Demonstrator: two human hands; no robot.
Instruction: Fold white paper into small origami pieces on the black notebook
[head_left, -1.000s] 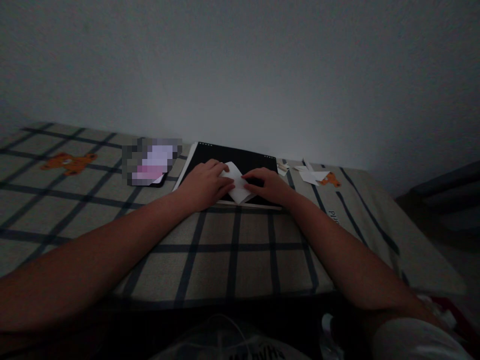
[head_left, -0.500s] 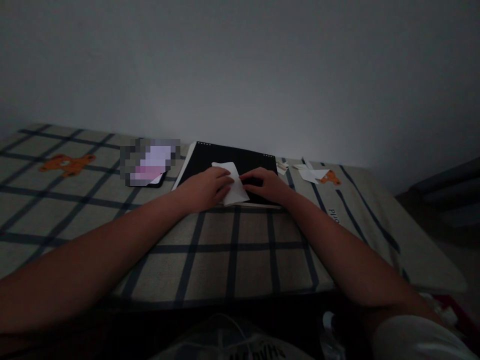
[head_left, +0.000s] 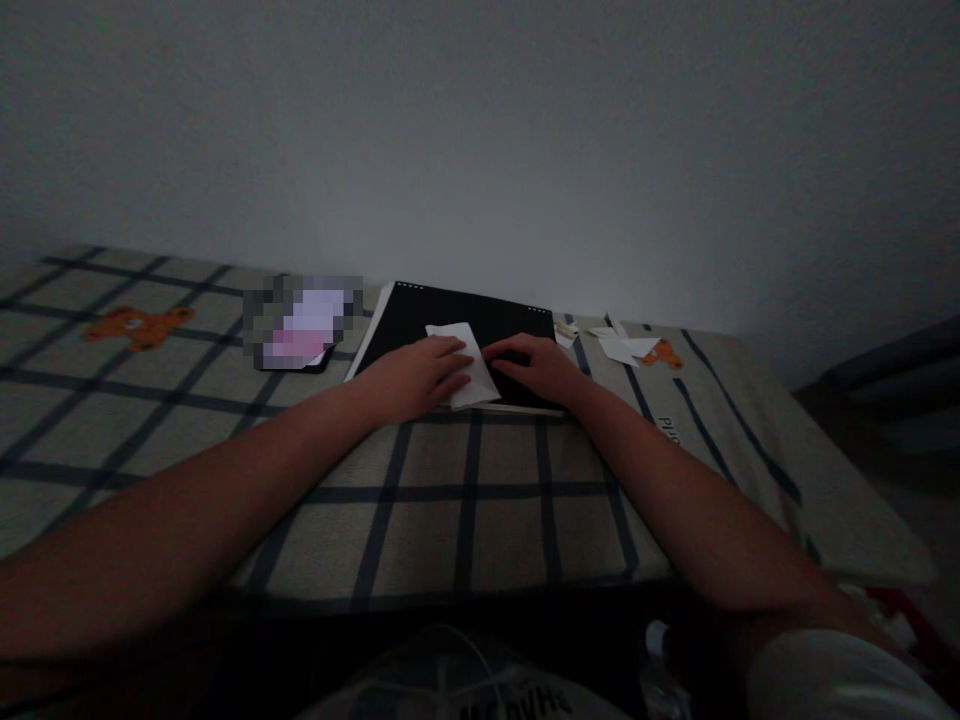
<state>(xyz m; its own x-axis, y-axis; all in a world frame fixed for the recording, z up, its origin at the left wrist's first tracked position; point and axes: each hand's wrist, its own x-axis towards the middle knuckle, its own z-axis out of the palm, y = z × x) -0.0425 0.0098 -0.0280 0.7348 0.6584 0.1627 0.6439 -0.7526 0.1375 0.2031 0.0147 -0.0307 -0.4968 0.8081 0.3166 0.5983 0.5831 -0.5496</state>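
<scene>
A piece of white paper (head_left: 478,384) with a slanting right edge lies on a black-covered pad (head_left: 442,305) with small holes along its far edge. My left hand (head_left: 416,380) rests flat across the paper's left side, its fingers spread and hiding part of the sheet. Beside the slanting edge is my right hand (head_left: 536,366), fingers curved and the thumb apart from them. Its fingertips are at or just beside the paper; actual contact is hard to tell in the dim light.
A phone (head_left: 307,325) with a blurred screen lies left of the pad. Folded white paper (head_left: 628,348) and a small pale scrap (head_left: 566,332) lie to the right. The checked tablecloth (head_left: 435,540) runs back to a grey wall (head_left: 480,150). A clear bottle (head_left: 660,670) stands below the table edge.
My right hand has shifted slightly right, away from the paper's edge. My left hand stays on the paper with its fingers a little more spread.
</scene>
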